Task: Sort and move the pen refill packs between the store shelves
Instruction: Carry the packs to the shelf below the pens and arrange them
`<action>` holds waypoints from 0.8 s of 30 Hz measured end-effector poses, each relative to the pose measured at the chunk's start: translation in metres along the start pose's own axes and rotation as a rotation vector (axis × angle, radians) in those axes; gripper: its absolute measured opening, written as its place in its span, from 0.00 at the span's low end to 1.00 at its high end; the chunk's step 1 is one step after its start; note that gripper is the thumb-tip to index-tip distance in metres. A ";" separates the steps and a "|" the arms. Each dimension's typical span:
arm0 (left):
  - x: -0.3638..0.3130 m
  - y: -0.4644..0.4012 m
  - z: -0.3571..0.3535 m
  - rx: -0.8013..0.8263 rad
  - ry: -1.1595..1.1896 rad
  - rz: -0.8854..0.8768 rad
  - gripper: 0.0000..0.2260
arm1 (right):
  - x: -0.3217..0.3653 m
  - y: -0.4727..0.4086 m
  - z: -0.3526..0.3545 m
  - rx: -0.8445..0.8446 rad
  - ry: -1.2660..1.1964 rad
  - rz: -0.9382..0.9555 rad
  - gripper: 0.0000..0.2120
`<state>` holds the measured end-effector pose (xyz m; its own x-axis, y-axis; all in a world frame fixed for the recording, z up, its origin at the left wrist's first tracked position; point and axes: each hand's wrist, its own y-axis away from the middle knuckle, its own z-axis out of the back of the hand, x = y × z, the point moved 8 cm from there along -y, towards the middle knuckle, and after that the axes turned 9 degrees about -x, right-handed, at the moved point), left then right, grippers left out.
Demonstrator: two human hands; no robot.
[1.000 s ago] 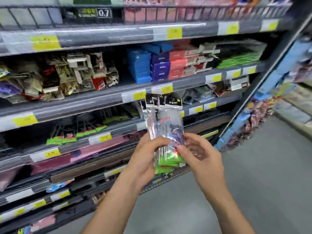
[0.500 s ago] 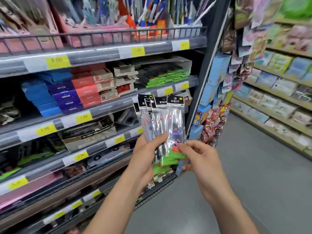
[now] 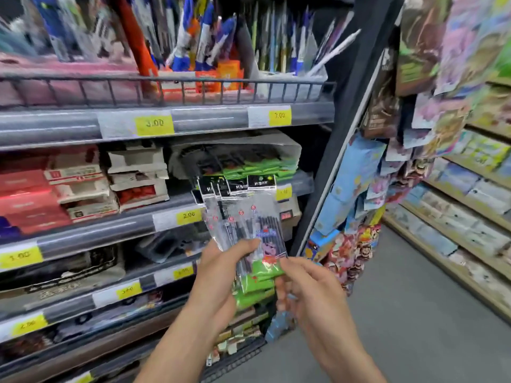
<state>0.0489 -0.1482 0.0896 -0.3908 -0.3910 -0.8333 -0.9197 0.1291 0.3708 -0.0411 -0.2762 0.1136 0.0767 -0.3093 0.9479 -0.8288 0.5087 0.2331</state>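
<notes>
Your left hand [image 3: 221, 275] grips a fanned bunch of refill packs [image 3: 246, 222] upright before the shelves [image 3: 110, 225]. Your right hand [image 3: 307, 288] pinches their green bottoms.

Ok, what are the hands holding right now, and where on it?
A fanned bunch of pen refill packs. The left hand grips their lower half, thumb across the front; the right hand pinches the green bottom edge with its fingers.

1. I see bright, even store light and few hard shadows.
2. White glare streaks the grey plastic shelf-edge strip with yellow price tags [image 3: 166, 125].
3. Above that strip, motion blur smears the goods; far right of it, edges bend and soften.
</notes>
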 end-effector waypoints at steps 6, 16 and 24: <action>-0.007 -0.035 -0.064 -0.030 0.046 -0.002 0.25 | 0.041 -0.084 0.014 0.009 -0.043 -0.025 0.11; -0.013 -0.059 -0.123 -0.082 0.134 -0.041 0.17 | 0.088 -0.179 0.035 0.091 -0.063 -0.092 0.13; -0.018 -0.066 -0.111 -0.177 0.205 -0.043 0.18 | 0.092 -0.236 0.013 0.018 -0.184 -0.152 0.06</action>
<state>0.1204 -0.2511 0.1255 -0.3190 -0.5713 -0.7562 -0.9074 -0.0463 0.4177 0.1539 -0.4355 0.1432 0.1002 -0.5233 0.8462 -0.8255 0.4312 0.3643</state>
